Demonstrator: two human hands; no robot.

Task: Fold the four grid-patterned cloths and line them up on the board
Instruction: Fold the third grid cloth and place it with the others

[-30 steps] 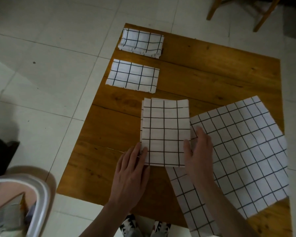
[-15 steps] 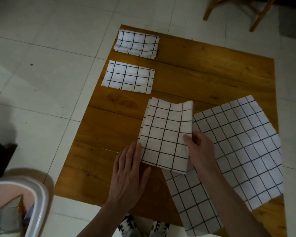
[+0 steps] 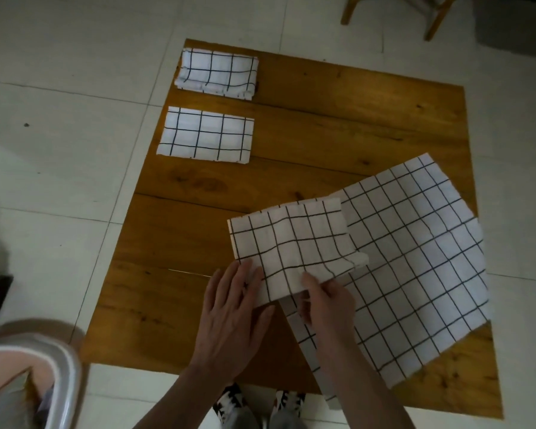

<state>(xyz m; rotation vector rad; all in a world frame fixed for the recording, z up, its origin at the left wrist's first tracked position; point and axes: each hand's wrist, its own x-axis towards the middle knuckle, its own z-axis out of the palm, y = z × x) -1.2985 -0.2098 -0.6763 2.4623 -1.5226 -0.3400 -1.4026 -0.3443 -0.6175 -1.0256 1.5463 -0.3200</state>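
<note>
A brown wooden board (image 3: 338,125) lies on the tiled floor. Two folded grid cloths sit along its left edge: one at the far corner (image 3: 217,74), one below it (image 3: 206,136). A third, partly folded cloth (image 3: 294,239) lies turned sideways near the front. My right hand (image 3: 325,300) pinches its near edge, lifting it a little. Beside it, my left hand (image 3: 234,311) lies flat, fingertips on the cloth's near left corner. Spread flat at the right is an unfolded grid cloth (image 3: 421,267), which the third cloth overlaps.
A white plastic basket (image 3: 44,376) stands on the floor at the lower left. Wooden chair legs (image 3: 433,17) stand beyond the board's far right. My feet (image 3: 257,404) are at the board's near edge. White floor tiles surround the board.
The third cloth, lying upright a second ago, has been gripped by my right hand and swung clockwise until it lies sideways. My left hand stayed at its near left corner.
</note>
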